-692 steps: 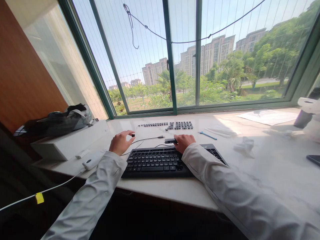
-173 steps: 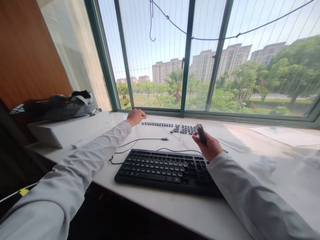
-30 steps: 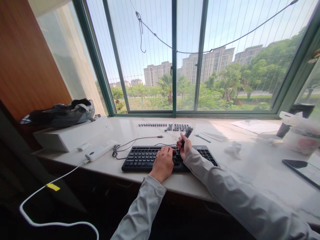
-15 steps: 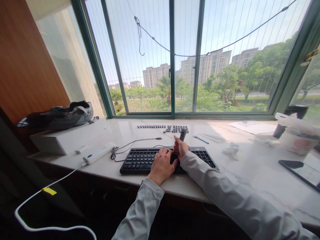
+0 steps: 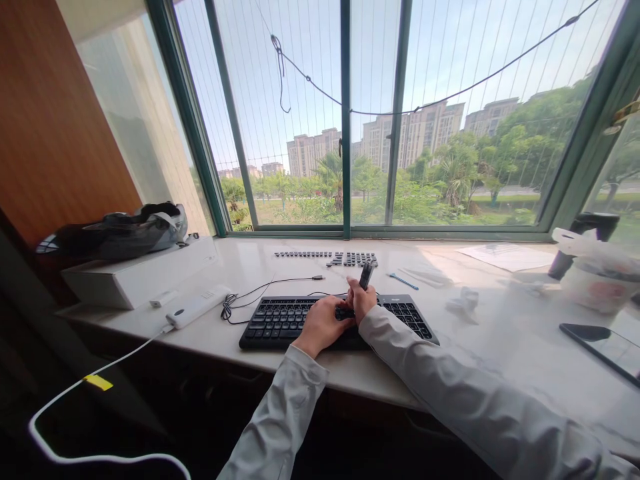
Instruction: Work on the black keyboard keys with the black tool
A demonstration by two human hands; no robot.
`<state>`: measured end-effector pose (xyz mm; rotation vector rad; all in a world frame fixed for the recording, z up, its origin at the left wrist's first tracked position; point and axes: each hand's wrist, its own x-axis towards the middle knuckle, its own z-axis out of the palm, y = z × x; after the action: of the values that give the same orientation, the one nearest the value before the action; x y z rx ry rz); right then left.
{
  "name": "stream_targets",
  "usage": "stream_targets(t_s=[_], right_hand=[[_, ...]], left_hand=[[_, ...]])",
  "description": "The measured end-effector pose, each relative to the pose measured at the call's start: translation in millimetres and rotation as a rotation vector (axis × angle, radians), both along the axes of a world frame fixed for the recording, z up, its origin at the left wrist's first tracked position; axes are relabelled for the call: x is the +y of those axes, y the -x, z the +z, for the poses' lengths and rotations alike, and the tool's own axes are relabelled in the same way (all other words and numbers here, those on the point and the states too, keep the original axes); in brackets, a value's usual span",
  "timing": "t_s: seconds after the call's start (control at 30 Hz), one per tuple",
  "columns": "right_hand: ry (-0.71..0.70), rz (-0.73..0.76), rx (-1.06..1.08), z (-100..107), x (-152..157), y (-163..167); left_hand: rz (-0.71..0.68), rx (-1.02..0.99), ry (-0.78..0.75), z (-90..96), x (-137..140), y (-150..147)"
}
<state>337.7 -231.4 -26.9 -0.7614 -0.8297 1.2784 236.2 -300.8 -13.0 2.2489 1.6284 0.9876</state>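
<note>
RIGHT HAND: my right hand (image 5: 361, 301) grips a dark tool (image 5: 367, 275) upright over the keyboard (image 5: 280, 320) | LEFT HAND: my left hand (image 5: 321, 325) rests curled on the keys, hold unclear | RISK: tool could slip, popping a key toward loose keycaps (image 5: 350, 258) or cable (image 5: 280, 283).

Both hands crowd the middle of the black keyboard (image 5: 300, 319). At 12 o'clock, loose keycaps (image 5: 350, 258) line the surface (image 5: 490, 353) before the window. At 10 o'clock lie a coiled cable (image 5: 240, 301) and white power strip (image 5: 197, 305). Bare marble opens toward 3 o'clock, up to the phone (image 5: 603, 341).
</note>
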Motion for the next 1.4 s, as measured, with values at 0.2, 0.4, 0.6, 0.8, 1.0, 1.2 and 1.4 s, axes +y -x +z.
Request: stream_targets(t_s=[0.2, 0.4, 0.6, 0.8, 1.0, 1.2, 1.4], right_hand=[[-0.06, -0.062, -0.047, 3.6, -4.9, 0.5], [-0.142, -0.072, -0.054, 1.4, -9.1, 2.7], [-0.12, -0.058, 0.13, 20.3, -15.4, -1.5], [-0.077, -0.098, 0.256, 45.6, -11.5, -27.6], [-0.051, -0.119, 0.203, 41.1, -1.8, -29.7], [-0.019, -0.091, 0.187, 38.0, 0.5, -28.4], [0.0, -0.109, 0.183, 36.9, 4.6, -30.6]], left_hand=[[-0.003, 0.014, -0.024, -3.9, 0.7, 0.9], [-0.01, 0.042, -0.01, -4.0, 1.3, 0.3], [-0.013, -0.008, 0.017, -4.2, 3.8, 1.4], [-0.009, 0.008, -0.013, -4.4, -0.7, -0.5], [0.023, 0.091, -0.023, 1.0, -1.5, -5.6], [-0.029, 0.237, 0.016, 16.9, 9.4, -8.6], [-0.172, 0.444, 0.037, 37.3, 26.7, -6.1]])
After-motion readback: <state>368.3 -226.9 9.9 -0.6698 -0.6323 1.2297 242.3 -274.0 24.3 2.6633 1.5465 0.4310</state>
